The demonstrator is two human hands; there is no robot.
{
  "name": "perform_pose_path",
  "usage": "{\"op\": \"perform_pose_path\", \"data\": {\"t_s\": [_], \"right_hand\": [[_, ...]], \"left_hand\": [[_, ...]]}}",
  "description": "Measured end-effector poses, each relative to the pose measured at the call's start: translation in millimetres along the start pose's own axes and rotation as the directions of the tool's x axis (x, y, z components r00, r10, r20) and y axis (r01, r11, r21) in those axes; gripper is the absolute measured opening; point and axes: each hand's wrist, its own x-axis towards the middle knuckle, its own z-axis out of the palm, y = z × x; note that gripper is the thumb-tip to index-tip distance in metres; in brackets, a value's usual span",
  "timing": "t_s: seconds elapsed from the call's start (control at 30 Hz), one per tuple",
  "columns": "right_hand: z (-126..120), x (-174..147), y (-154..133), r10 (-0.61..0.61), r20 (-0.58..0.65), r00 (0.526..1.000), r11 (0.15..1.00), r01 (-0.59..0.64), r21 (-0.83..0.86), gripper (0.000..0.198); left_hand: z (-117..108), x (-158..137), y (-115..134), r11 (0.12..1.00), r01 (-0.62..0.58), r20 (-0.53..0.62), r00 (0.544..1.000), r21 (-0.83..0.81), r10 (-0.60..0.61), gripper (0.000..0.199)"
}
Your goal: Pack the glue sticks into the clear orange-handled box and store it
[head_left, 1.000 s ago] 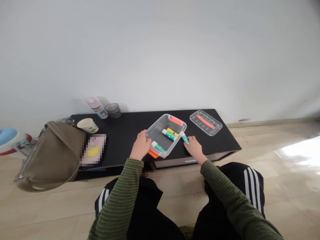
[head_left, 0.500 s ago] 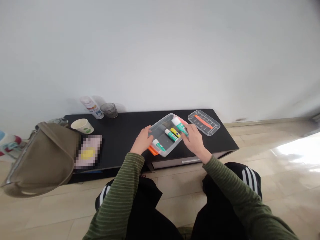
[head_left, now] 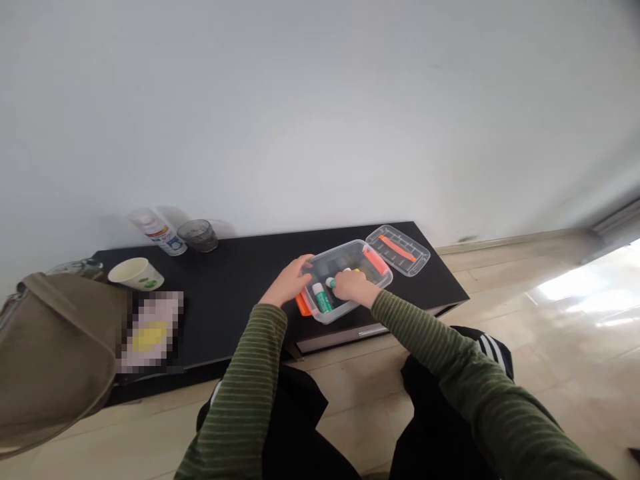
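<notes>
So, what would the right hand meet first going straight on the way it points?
First the green-and-white tube at the fingertips of the right hand, perhaps held; past that, probably the end wall of the box by the left hand. Depth is unclear.

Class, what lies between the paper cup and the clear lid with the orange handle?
The head view shows black tabletop, then the left hand at the clear box, with the right hand inside it.
</notes>
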Motion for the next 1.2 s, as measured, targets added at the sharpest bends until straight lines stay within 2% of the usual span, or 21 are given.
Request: {"op": "perform_pose_path", "data": {"t_s": [0.17, 0.3, 0.37, 0.43, 0.47, 0.5, 0.6, 0.63, 0.7, 0.8, 0.9, 0.97, 1.0, 1.07, 1.13, 1.2], "right_hand": [[1, -3, 13, -0.041, -0.161, 0.986, 0.999, 0.041, -0.003, 0.039], [-20, -9, 42, -0.071, -0.329, 0.942, 0.997, 0.071, -0.012, 0.027], [-35, -14, 72, -0.065, -0.478, 0.876, 0.998, 0.066, -0.015, 0.027], [-45, -20, 113, -0.019, -0.681, 0.732, 1.000, 0.028, 0.002, 0.029], [-48, -23, 136, 0.032, -0.712, 0.701, 0.999, -0.023, 0.023, 0.029], [-49, -25, 159, 0.084, -0.687, 0.722, 0.996, -0.081, 0.036, 0.026], [-41, -31, 223, 0.178, -0.480, 0.859, 0.977, -0.213, -0.019, 0.019], [-36, -31, 238, 0.183, -0.400, 0.898, 0.973, -0.225, -0.059, 0.021], [-27, -32, 259, 0.170, -0.278, 0.945, 0.967, -0.214, -0.137, 0.022], [-20, -30, 268, 0.160, -0.221, 0.962, 0.957, -0.206, -0.206, 0.016], [-21, -30, 262, 0.105, -0.288, 0.952, 0.948, -0.183, -0.260, 0.012], [-26, -31, 255, 0.021, -0.415, 0.909, 0.959, -0.136, -0.250, 0.015], [-30, -32, 251, -0.023, -0.500, 0.866, 0.971, -0.099, -0.216, 0.015], [-37, -35, 243, -0.062, -0.672, 0.738, 0.996, -0.001, -0.092, 0.016], [-45, -38, 234, -0.021, -0.781, 0.624, 0.992, 0.111, 0.063, 0.018], [-52, -42, 226, 0.083, -0.838, 0.540, 0.960, 0.183, 0.213, 0.022]], "left_hand": [[2, 8, 4, 1.000, 0.022, 0.002, 1.000, -0.012, -0.022, 0.066], [7, 13, 7, 0.990, 0.137, -0.068, 0.988, -0.044, -0.140, 0.070], [8, 15, 8, 0.982, 0.183, -0.116, 0.975, -0.047, -0.188, 0.068], [9, 16, 8, 0.978, 0.206, -0.161, 0.964, -0.044, -0.210, 0.062], [10, 17, 8, 0.976, 0.212, -0.180, 0.960, -0.042, -0.216, 0.058], [10, 18, 8, 0.975, 0.216, -0.195, 0.956, -0.041, -0.220, 0.055], [11, 18, 5, 0.970, 0.240, -0.226, 0.943, -0.042, -0.243, 0.044], [11, 18, 4, 0.967, 0.250, -0.237, 0.938, -0.047, -0.254, 0.042], [11, 18, 1, 0.960, 0.272, -0.256, 0.926, -0.061, -0.278, 0.041], [11, 17, -3, 0.951, 0.288, -0.261, 0.915, -0.111, -0.308, 0.042], [9, 11, -3, 0.935, 0.308, -0.274, 0.897, -0.174, -0.346, 0.042], [8, 5, 0, 0.917, 0.348, -0.276, 0.878, -0.194, -0.391, 0.039], [8, 1, 2, 0.902, 0.378, -0.262, 0.867, -0.209, -0.424, 0.038], [8, -7, 5, 0.866, 0.439, -0.198, 0.851, -0.238, -0.486, 0.040], [9, -14, 7, 0.854, 0.467, -0.139, 0.852, -0.231, -0.504, 0.044], [11, -17, 6, 0.882, 0.438, -0.132, 0.877, -0.171, -0.462, 0.044]]}}
